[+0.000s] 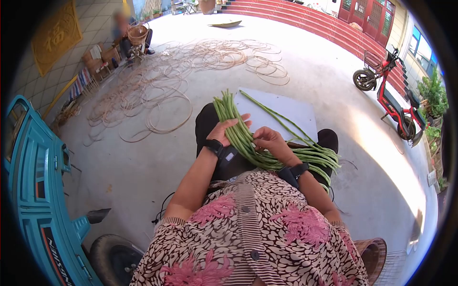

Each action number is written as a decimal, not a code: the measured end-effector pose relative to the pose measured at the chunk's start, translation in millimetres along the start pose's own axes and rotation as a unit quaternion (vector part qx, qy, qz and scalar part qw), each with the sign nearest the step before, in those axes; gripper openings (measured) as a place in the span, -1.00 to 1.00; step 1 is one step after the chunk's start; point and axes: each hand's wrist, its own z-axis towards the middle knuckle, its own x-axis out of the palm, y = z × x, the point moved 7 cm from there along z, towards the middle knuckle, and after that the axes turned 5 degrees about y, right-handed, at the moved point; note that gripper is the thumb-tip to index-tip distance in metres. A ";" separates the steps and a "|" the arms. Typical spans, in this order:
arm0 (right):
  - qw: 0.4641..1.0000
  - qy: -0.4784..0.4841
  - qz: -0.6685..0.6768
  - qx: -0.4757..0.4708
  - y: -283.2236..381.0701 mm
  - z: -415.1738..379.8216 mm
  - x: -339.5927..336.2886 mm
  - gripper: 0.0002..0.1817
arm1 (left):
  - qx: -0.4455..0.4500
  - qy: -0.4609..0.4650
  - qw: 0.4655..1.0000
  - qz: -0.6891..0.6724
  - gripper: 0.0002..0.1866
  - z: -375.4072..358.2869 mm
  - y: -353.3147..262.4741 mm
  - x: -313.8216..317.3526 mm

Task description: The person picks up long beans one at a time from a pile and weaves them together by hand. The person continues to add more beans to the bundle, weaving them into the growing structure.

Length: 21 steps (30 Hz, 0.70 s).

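Note:
A thick bundle of long green beans (241, 140) lies across my lap, its near-straight ends pointing up and its other ends curving off to the right over my knee. My left hand (223, 131) is wrapped round the bundle near its upper end. At the middle of the bundle, my right hand (269, 141) has its thumb and fingers pinched together against the beans; what they pinch is too small to tell. A couple of loose beans (279, 116) stretch diagonally over a white board (298, 110) beyond my hands.
Coils of thin cane strips (167, 93) cover the ground ahead. A person (125, 35) sits at the upper left by baskets (137, 34). A teal vehicle (38, 181) stands left, a red scooter (393, 102) right, and a wicker basket (377, 255) at lower right.

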 end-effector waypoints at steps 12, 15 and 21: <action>1.000 0.006 -0.006 0.022 4.7 -6.0 2.0 -0.89 | 0.027 -0.046 0.998 0.023 -0.49 -5.7 -4.1 4.4; 1.000 -0.008 0.019 -0.012 10.0 -5.5 1.6 -0.89 | 0.042 -0.023 0.998 0.031 -0.47 -4.2 -6.7 17.9; 1.000 0.002 -0.017 -0.017 8.1 0.2 5.8 -0.86 | 0.008 -0.060 0.998 0.035 -0.49 -5.3 -1.1 2.0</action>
